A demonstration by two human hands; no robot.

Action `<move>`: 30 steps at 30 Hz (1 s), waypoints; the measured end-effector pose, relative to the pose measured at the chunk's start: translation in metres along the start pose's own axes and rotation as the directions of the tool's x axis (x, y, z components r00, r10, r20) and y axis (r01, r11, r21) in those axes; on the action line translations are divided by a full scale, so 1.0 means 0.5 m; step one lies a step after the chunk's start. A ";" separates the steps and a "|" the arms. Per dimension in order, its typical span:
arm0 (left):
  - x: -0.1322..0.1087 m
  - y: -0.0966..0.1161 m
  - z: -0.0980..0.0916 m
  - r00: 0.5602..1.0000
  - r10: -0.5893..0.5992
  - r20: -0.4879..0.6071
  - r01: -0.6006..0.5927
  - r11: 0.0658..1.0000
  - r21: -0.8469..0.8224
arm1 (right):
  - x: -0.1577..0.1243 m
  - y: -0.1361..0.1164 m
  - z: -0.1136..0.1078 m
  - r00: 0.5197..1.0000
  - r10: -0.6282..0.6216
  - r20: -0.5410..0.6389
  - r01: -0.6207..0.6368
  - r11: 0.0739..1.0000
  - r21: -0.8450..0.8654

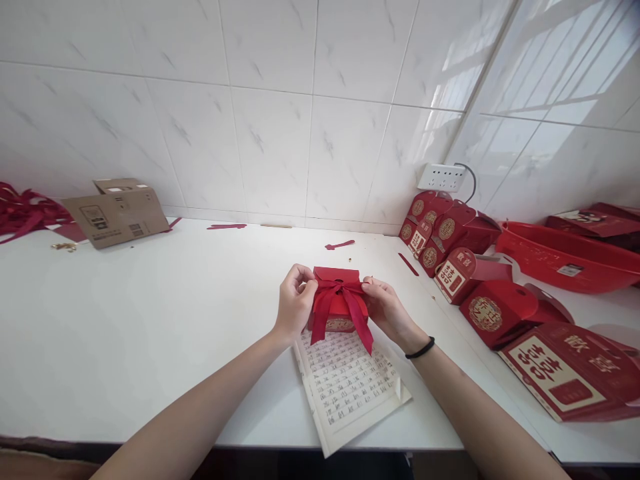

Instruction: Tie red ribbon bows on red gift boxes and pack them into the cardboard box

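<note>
A small red gift box (336,275) stands on an open handwritten notebook (350,393) in front of me. A dark red ribbon (321,320) is tied in a bow across its top, with two tails hanging down the near side. At the box's left edge, my left hand (294,297) is closed in a pinch on the bow's left side. My right hand (389,307), with a black band on the wrist, pinches the ribbon's right side. The fingertips partly hide the bow's loops.
Several red gift boxes (483,313) line the right side, beside a red plastic basin (570,260). A cardboard box (125,217) and a heap of ribbon (30,210) are at the left. Ribbon scraps (340,245) lie near the wall, below a power strip (441,178).
</note>
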State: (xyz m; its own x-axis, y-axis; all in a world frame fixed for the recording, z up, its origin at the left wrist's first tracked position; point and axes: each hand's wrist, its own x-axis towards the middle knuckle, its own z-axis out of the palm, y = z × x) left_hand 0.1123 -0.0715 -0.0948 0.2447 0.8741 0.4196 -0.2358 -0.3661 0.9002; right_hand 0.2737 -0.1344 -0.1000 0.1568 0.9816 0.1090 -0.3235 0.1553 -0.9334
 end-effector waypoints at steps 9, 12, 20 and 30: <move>0.000 0.000 -0.001 1.000 -0.013 0.006 0.013 1.000 -0.009 | 0.001 0.000 0.000 1.000 -0.006 -0.011 0.006 1.000 -0.002; 0.000 0.000 -0.002 1.000 -0.011 0.003 0.011 1.000 -0.011 | 0.000 0.001 -0.001 1.000 -0.006 -0.009 0.006 1.000 -0.005; -0.001 0.000 -0.002 1.000 -0.014 0.003 0.014 1.000 -0.004 | -0.001 -0.002 0.002 1.000 -0.003 -0.023 0.003 1.000 -0.009; 0.000 -0.001 -0.002 1.000 -0.006 0.011 0.006 1.000 0.000 | 0.000 0.000 0.001 1.000 0.003 -0.013 -0.003 1.000 0.007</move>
State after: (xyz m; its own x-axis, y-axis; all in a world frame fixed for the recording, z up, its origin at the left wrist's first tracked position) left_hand 0.1115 -0.0708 -0.0953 0.2565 0.8727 0.4154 -0.2347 -0.3607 0.9027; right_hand 0.2731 -0.1346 -0.0995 0.1680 0.9805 0.1018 -0.3301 0.1533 -0.9314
